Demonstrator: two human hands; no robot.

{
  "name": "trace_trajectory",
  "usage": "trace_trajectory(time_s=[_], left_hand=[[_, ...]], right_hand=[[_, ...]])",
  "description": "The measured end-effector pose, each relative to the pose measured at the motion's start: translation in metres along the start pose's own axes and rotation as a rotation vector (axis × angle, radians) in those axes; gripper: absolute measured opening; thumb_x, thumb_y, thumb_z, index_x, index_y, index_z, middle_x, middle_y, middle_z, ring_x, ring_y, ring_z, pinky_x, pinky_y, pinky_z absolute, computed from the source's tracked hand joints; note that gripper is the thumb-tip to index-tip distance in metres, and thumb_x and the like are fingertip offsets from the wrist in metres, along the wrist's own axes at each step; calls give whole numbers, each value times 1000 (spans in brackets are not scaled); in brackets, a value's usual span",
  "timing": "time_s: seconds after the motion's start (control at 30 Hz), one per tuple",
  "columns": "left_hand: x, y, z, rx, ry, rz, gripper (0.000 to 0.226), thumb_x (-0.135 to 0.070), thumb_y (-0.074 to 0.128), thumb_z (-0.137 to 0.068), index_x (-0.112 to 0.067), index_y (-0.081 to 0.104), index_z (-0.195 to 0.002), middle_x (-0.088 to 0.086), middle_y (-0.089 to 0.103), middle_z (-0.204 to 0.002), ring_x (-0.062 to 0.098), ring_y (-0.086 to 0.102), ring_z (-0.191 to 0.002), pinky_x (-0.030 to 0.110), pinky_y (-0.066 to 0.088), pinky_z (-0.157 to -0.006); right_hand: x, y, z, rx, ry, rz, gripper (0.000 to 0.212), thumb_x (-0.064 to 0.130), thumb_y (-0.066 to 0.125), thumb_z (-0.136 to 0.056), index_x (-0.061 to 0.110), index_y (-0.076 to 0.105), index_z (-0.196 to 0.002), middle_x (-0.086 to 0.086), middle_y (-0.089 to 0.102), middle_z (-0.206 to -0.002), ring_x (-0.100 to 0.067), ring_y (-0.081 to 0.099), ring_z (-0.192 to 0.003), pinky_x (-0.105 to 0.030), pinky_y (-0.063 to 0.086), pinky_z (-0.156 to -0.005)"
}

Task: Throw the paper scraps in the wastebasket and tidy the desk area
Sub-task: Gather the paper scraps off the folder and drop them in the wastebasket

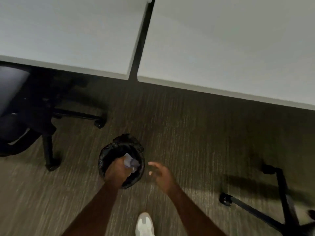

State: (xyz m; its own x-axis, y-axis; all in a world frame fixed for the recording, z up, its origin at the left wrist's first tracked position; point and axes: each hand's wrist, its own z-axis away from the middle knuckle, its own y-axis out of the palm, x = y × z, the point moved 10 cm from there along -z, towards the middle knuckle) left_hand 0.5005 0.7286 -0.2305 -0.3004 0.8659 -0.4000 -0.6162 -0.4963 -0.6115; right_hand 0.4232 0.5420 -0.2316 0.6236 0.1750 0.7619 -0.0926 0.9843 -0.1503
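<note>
Head view, looking down at carpet w/ both arms out. Left hand (117, 172) is closed around a wad of paper scraps (130, 162), held right over the mouth of the wastebasket (104, 155); scraps poke out past the fingers, pale and crumpled. Right hand (161, 174) hangs just beside the basket rim, fingers spread, holding nothing.

Handling, my guess: paper is very light, soft, crushes easily, not fragile, not slippery. A loose fist round the whole wad is enough. Small bits could flutter off, so prob. best let go low, inside the rim.

Basket is small, round, lined w/ a thin crinkly black bag bunched over the top; likely light and easy to tip if knocked. Carpet (196, 142) is grey-brown, ribbed, short pile. Two white desks (68, 36) are smooth, flat, hard-edged, w/ a dark gap between. Black chairs w/ wheeled bases, one left (25, 108) and one right (281, 201). White shoe (144, 223) at bottom edge.
</note>
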Motion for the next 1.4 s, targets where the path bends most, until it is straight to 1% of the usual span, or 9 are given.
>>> trace_trajectory(time_s=[0.07,0.17,0.3,0.4,0.73,0.9,1.0,1.17,1.4], left_hand=[[-55,2,17,-3,92,-82,34,-29,72,-88,-15,68,-119,10,71,-115,32,64,-113,41,52,-94],[-140,7,42,-44,191,-100,48,-37,75,-84,-29,63,-129,-1,68,-126,23,64,-115,33,52,-92],[-245,45,80,38,325,-101,43,-34,77,-82,-29,67,-123,-3,70,-122,19,66,-112,32,53,-92],[-313,85,112,115,401,-177,35,-31,78,-81,-28,70,-115,-3,73,-117,17,68,-106,32,53,-92],[-541,340,277,428,829,-426,35,-24,75,-85,-24,68,-120,-4,71,-119,13,66,-112,34,52,-98],[-612,462,371,464,1165,-558,62,-35,76,-85,-32,51,-141,-6,55,-143,15,49,-133,32,43,-109],[-625,533,413,531,1343,-777,91,-50,78,-78,-34,30,-154,-3,34,-160,20,31,-146,37,32,-117],[-605,615,445,507,1604,-1384,113,-59,76,-75,-28,6,-158,10,-3,-168,36,0,-154,60,9,-121],[-573,639,434,484,1738,-1734,115,-53,78,-76,-29,1,-157,12,-8,-167,40,-5,-153,65,4,-119]], right_hand=[[8,-43,28,-52,-69,105,40,3,62,-91,16,63,-129,1,60,-128,-17,56,-126,-31,43,-109],[11,-120,75,-170,-140,219,40,9,61,-91,21,63,-129,1,57,-134,-13,52,-129,-34,39,-113],[-10,-236,157,-355,-136,307,37,15,58,-95,32,64,-127,15,53,-136,-4,47,-131,-29,38,-113],[-33,-323,228,-543,-140,326,34,12,61,-94,29,68,-123,15,56,-133,-6,49,-128,-31,40,-111],[-168,-541,464,-951,21,354,30,8,62,-93,24,70,-117,4,63,-129,-16,54,-125,-27,43,-103],[-239,-606,541,-1096,164,348,33,11,65,-91,25,67,-121,4,62,-131,-18,52,-128,-32,44,-104],[-282,-639,560,-1057,288,374,53,24,73,-86,26,56,-137,-1,49,-147,-24,42,-137,-36,37,-109],[-338,-675,541,-729,476,523,115,49,84,-70,42,7,-155,-3,2,-168,-35,12,-151,-58,35,-110],[-364,-690,507,-503,482,630,146,48,92,-56,52,-22,-146,0,-24,-165,-42,-6,-152,-70,32,-105]])
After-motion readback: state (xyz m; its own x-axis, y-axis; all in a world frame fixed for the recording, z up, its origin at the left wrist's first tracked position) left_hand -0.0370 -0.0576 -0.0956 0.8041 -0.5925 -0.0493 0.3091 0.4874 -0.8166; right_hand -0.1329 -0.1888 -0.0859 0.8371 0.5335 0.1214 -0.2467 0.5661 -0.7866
